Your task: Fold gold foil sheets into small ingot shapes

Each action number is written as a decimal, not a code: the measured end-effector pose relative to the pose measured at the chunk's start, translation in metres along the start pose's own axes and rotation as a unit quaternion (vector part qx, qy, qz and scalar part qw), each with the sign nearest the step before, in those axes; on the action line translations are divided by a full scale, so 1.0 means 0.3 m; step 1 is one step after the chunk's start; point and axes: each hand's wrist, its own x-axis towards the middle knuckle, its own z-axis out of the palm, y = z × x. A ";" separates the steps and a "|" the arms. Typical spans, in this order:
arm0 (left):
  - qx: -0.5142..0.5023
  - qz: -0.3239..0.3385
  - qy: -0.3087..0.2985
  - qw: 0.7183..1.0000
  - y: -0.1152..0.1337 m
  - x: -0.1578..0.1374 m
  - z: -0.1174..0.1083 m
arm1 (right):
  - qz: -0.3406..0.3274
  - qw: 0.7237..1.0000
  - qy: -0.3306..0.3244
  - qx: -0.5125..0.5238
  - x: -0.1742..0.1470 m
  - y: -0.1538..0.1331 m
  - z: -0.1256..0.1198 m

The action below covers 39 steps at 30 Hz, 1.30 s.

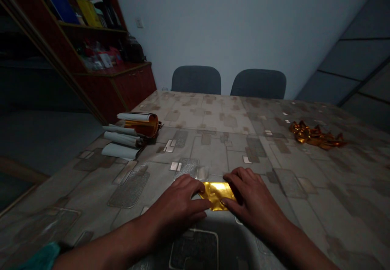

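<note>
Between my two hands a folded piece of gold foil paper (217,193) lies near the table's front edge, with creases showing on its shiny face. My left hand (185,199) pinches its left end between thumb and fingers. The right end is gripped by my right hand (248,195), its thumb on the near edge and its fingers curled over the far corner. Parts of both ends are hidden under the fingers.
Curled sheets of gold paper with pale backs (134,136) lie at the left table edge. Several folded gold foil pieces (317,136) sit at the right. Two grey chairs (196,80) stand behind the patterned tablecloth (210,148). A wooden shelf unit (131,87) is back left.
</note>
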 end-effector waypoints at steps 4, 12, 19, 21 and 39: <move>-0.027 -0.006 0.043 0.999 -0.004 0.016 0.023 | 0.015 1.000 0.011 0.004 -0.005 0.015 0.000; -0.031 0.002 0.083 0.996 -0.016 0.025 0.062 | 0.028 0.996 0.006 0.087 -0.016 0.035 0.014; -0.057 0.002 0.079 0.995 -0.029 0.038 0.047 | -0.025 0.990 -0.072 0.122 -0.018 0.018 -0.039; -0.060 -0.008 0.075 0.995 -0.033 0.035 0.042 | -0.038 0.989 -0.091 0.109 -0.019 0.019 -0.047; -0.090 -0.151 0.055 0.983 -0.016 0.021 0.004 | -0.214 0.976 0.027 -0.023 -0.011 -0.043 0.096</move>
